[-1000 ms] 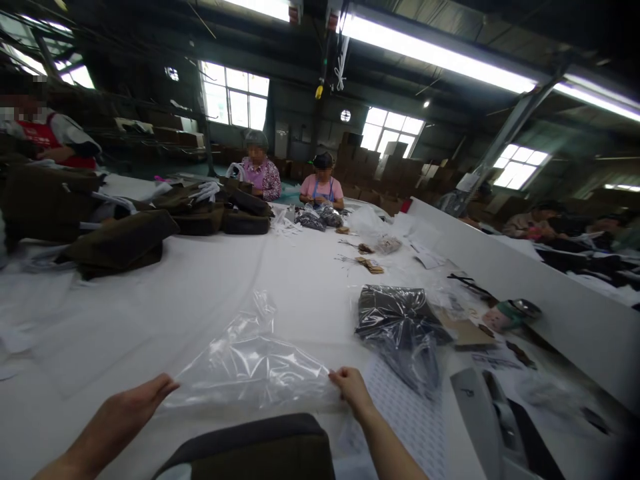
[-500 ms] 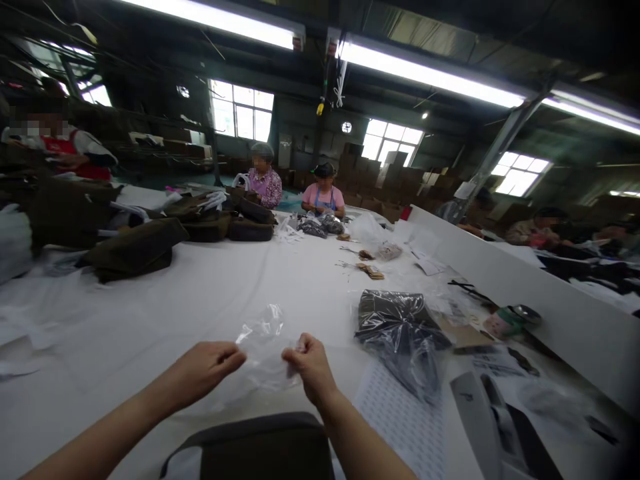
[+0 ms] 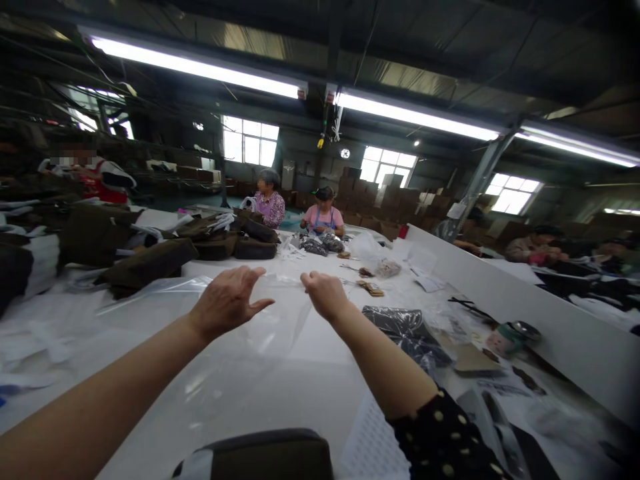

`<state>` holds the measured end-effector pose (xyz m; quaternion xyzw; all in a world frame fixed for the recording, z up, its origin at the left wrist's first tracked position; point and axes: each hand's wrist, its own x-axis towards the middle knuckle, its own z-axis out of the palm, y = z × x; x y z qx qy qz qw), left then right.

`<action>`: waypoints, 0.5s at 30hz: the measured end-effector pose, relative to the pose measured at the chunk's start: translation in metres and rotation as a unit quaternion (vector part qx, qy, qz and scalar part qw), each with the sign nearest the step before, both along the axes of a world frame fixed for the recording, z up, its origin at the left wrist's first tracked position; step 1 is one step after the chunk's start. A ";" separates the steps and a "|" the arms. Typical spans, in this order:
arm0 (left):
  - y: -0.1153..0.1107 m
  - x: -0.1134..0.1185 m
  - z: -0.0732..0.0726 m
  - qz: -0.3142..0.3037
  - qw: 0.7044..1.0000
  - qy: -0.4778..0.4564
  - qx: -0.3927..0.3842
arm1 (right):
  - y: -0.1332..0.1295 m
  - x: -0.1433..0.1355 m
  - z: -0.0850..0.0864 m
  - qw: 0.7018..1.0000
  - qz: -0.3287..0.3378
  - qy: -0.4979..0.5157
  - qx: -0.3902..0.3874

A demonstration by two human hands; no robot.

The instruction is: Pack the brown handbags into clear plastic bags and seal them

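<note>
A clear plastic bag (image 3: pixel 273 333) is stretched out above the white table, its far edge running between my hands. My right hand (image 3: pixel 325 295) has its fingers closed on that edge. At the bag's left side, my left hand (image 3: pixel 227 301) has its thumb held apart from its fingers; part of the plastic shows behind it. Close to my body lies a dark olive fabric item (image 3: pixel 270 453) with a pale patch at its left end, cut off by the lower border. A dark item packed in clear plastic (image 3: pixel 395 323) rests beyond my right forearm, partly hidden by it.
Olive fabric bags (image 3: pixel 150 267) are heaped on the left of the table (image 3: pixel 295 393). A low white partition (image 3: pixel 500 283) bounds the right side, with a jar (image 3: pixel 515 337) near it. Brown tags (image 3: pixel 370 288) lie mid-table. Two co-workers (image 3: pixel 324 217) sit at the far end.
Both hands have moved forward and apart, and the crumpled plastic bag is now spread out. My left hand's thumb and fingers have parted. The camera view has tilted upward.
</note>
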<state>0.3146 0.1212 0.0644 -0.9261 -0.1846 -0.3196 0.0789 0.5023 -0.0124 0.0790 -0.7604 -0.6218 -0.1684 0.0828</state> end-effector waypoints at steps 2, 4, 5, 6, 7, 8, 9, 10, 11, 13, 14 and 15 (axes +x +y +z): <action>0.001 -0.009 0.009 0.027 0.996 0.036 0.082 | -0.013 0.003 0.020 0.996 -0.017 -0.081 0.042; 0.002 -0.022 0.000 0.025 0.995 0.042 0.086 | -0.030 0.004 0.020 0.988 -0.025 -0.141 0.053; 0.002 -0.029 -0.010 0.012 0.996 0.042 0.075 | -0.039 0.005 0.013 0.987 -0.024 -0.152 0.041; 0.002 -0.035 -0.022 -0.004 0.997 0.047 0.060 | -0.047 0.006 0.003 0.987 -0.019 -0.156 0.024; 0.000 -0.040 -0.037 -0.013 0.997 0.058 0.042 | -0.053 0.006 -0.010 0.988 -0.012 -0.156 0.006; -0.004 -0.044 -0.052 -0.013 0.997 0.072 0.025 | -0.057 0.007 -0.025 0.988 -0.007 -0.152 -0.007; -0.007 -0.046 -0.066 -0.005 0.997 0.083 0.008 | -0.060 0.006 -0.040 0.989 -0.006 -0.144 -0.016; -0.012 -0.047 -0.078 0.006 0.996 0.087 -0.009 | -0.061 0.005 -0.055 0.991 -0.006 -0.131 -0.020; -0.016 -0.046 -0.088 0.016 0.996 0.086 -0.029 | -0.061 0.003 -0.068 0.993 -0.008 -0.114 -0.024; -0.023 -0.045 -0.103 0.036 0.992 0.087 -0.083 | -0.059 -0.002 -0.092 0.997 -0.012 -0.063 -0.050; -0.024 -0.045 -0.109 0.047 0.987 0.097 -0.120 | -0.058 -0.005 -0.102 0.997 -0.010 -0.038 -0.071; -0.025 -0.046 -0.114 0.055 0.978 0.118 -0.161 | -0.059 -0.008 -0.112 0.995 -0.005 -0.018 -0.094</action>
